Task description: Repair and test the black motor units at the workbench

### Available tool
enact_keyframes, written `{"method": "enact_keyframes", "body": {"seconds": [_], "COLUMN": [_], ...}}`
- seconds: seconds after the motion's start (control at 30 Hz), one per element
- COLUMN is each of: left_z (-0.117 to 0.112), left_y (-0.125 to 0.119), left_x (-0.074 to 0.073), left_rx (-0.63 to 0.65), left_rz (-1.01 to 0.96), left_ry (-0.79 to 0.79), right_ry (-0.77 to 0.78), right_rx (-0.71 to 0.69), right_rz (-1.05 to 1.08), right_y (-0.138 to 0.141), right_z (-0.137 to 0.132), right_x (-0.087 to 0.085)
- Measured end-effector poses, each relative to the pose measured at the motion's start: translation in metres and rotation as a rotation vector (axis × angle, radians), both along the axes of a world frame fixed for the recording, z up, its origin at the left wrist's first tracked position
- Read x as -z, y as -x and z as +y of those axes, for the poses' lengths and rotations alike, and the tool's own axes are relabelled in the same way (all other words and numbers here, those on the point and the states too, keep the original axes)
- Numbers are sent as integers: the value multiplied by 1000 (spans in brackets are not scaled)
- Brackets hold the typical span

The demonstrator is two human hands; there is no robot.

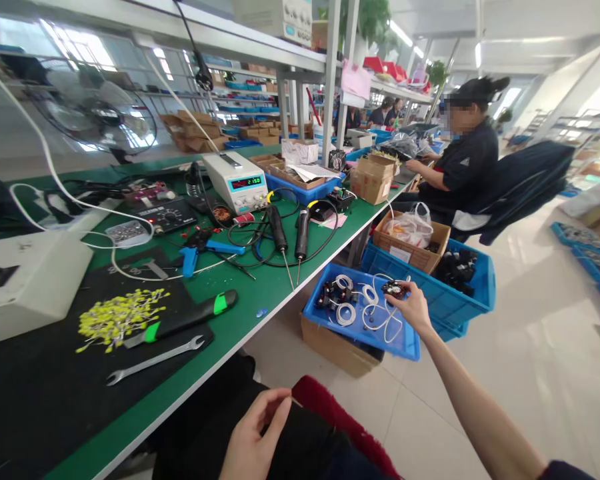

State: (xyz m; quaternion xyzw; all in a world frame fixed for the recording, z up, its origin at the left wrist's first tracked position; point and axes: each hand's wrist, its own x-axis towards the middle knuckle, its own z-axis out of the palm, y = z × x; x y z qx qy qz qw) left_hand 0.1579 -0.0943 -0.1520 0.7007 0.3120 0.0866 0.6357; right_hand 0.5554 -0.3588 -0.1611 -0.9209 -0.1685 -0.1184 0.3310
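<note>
My right hand reaches out over a blue tray to the right of the bench. Its thumb and fingers pinch a small black part that has a white cable; the exact kind is unclear. In the tray lie several similar black parts and coiled white cables. My left hand is held above my lap, its fingers curled and the thumb against the index finger. Nothing shows between them.
On the green bench lie a wrench, a black-and-green knife, yellow-tipped wires, a blue-handled tool and two electric screwdrivers. A power supply stands behind. Blue crates and a seated person are at right.
</note>
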Motion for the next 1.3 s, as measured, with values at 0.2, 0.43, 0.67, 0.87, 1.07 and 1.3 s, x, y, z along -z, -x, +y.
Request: {"method": "enact_keyframes", "body": {"seconds": [0.2,0.43,0.67,0.87,1.07,1.3], "left_z": [-1,-2,-6,-7,-5,-5], "left_y": [1,3,-2,-3,2,2], "left_x": [8,21,25,26,28,32], "left_rx": [-15,-14,-39,-46,-47,-80], "left_rz": [-7,27,25,45,17,-39], "left_ry": [50,48,27,-28,-30,-12], "right_ry": [142,285,397,432,348,249], "right_rx": [70,143,200,224,246,-16], "right_rz": [135,267,278,259,141,45], "right_y": [-26,-47,-42,-28,16,107], "right_z": [-8,-10,-11,-15,-18,-32], "right_x": [68,114,135,143,151,165]}}
